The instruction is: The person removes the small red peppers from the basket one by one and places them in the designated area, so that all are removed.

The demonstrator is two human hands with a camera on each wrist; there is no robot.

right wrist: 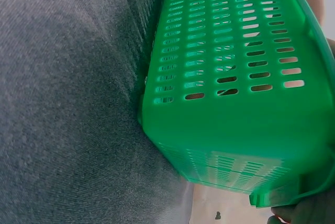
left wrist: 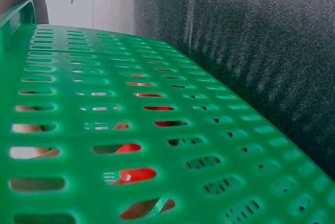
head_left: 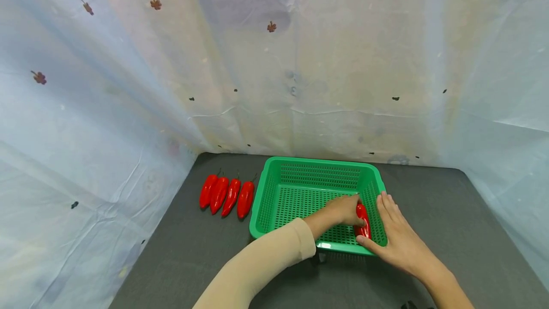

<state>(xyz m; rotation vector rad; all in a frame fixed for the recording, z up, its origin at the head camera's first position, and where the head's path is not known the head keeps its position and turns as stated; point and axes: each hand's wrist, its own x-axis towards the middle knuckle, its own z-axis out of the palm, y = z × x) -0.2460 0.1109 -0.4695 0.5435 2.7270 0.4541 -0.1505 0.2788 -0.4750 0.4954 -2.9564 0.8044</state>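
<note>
Inside the green plastic basket (head_left: 319,160), my left hand (head_left: 343,208) pinches a red chili pepper (head_left: 365,230) close to the right wall. Red parts of the pepper (left wrist: 137,175) show through the basket's slots in the left wrist view; the left fingers are mostly hidden behind that wall. My right hand (head_left: 401,237) rests at the basket's front right corner with its fingers extended along the right side and the thumb spread towards the front rim. Part of the right hand appears at the rim in the lower corner of the right wrist view.
Several red peppers (head_left: 231,197) lie side by side on the dark grey table (head_left: 180,261), left of the basket. A pale plastic sheet (head_left: 334,70) with leaf marks hangs behind and around the table. A small black object (head_left: 409,304) shows at the front edge.
</note>
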